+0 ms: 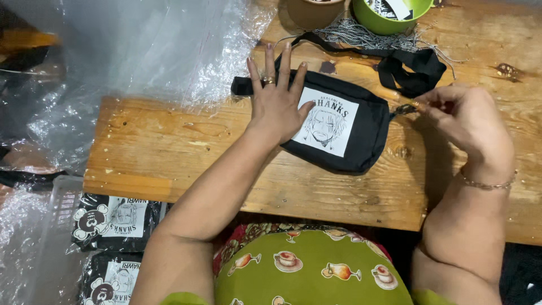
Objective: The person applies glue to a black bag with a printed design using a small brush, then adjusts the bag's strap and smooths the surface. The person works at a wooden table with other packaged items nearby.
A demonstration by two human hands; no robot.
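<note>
Past the green patterned lap, the left hand lies flat (fingers spread) on the black pouch; the right hand pinches its zipper pull.

One black pouch on the table, two packaged pouches (perhaps more), one green bowl.

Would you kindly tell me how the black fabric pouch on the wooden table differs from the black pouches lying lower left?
The black fabric pouch on the wooden table is unwrapped, while the black pouches lower left sit in clear plastic. The table pouch is pressed flat by the left hand, with the right hand at its end; the wrapped pouches lie untouched. Both carry a white printed patch.
</note>
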